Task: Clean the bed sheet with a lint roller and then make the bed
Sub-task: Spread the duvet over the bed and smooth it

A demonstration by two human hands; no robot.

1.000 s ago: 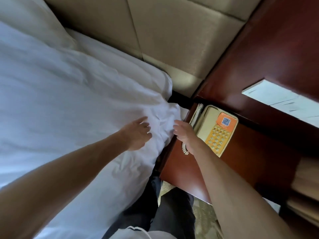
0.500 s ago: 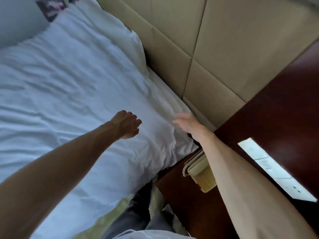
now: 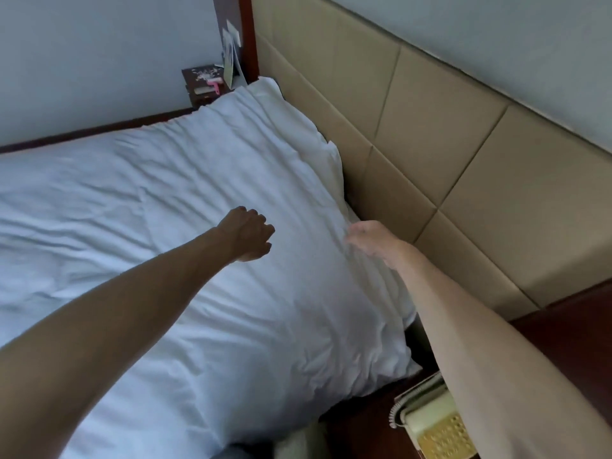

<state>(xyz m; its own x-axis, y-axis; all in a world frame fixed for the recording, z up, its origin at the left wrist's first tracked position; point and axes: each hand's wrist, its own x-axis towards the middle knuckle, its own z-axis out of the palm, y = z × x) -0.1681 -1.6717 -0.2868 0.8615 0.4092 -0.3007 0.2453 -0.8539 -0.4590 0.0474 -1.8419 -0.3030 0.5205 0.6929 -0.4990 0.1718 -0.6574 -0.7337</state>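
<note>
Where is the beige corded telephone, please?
The beige corded telephone sits at the bottom right of the head view, on the dark wooden nightstand beside the white duvet, partly hidden by the right forearm.

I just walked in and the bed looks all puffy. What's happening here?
A person is leaning over and tidying the white duvet. The left hand, fingers curled into a fist, is over the duvet. The right hand touches the duvet's edge beside the padded headboard; it's too blurred to say whether it pinches the cloth. The duvet is spread out but wrinkled. A phone sits on the bedside table.
</note>
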